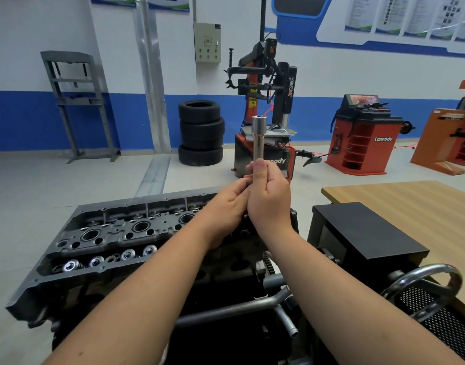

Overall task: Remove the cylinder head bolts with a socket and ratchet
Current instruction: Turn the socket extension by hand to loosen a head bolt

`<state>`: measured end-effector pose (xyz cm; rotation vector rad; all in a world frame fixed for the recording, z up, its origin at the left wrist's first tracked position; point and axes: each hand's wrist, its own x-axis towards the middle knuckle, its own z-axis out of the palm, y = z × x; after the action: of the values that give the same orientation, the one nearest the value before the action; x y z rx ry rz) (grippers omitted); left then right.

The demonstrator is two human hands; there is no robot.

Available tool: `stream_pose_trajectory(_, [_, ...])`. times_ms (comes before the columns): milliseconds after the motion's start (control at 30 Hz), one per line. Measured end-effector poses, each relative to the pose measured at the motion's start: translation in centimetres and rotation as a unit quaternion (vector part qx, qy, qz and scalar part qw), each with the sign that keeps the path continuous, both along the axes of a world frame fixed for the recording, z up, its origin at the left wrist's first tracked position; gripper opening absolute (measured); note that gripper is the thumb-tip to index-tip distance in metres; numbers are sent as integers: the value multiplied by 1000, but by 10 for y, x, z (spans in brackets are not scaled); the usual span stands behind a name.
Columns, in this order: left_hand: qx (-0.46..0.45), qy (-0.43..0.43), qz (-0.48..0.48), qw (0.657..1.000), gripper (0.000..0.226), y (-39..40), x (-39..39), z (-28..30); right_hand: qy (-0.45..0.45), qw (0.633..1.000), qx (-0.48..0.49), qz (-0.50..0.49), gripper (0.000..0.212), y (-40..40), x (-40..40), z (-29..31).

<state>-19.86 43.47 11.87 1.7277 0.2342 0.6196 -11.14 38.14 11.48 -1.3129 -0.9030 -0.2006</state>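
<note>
White-and-blue wall (28,75), grey floor (68,185), stacked tyres (200,133), wooden table (410,206)

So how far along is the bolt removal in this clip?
Done: nothing can be confirmed; bolts cannot be made out on the cylinder head. In hand: the right hand holds a long socket upright above the engine, the left hand at its lower end. Left: no ratchet visible, socket not yet on any bolt.

Socket (259,137): long, silver, upright, open end up, held above the engine. Cylinder head (115,233): grey cast metal, cover off, valve springs and plug wells exposed.
</note>
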Motion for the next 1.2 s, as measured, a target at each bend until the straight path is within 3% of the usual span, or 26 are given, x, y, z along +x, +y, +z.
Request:
stream_pose_trajectory(300, [-4, -11, 6, 1000, 20, 4, 3, -1, -3, 1000, -14, -9, 17, -2, -1, 3])
stream_pose_trajectory(500, [-12, -2, -13, 1000, 20, 4, 1, -1, 7, 999, -36, -37, 33, -3, -3, 0])
stream_pose_trajectory(767, [-32, -11, 6, 999, 12, 10, 6, -5, -8, 996, -48, -70, 22, -6, -7, 2])
stream_pose_trajectory(1000, [-42, -15, -42, 998, 37, 11, 5, -7, -16, 994, -48, -92, 31, -5, -12, 1])
stream_pose_trajectory(1200, [-24, -36, -14, 999, 14, 14, 9, -8, -1, 995, -46, -91, 23, -4, -10, 1])
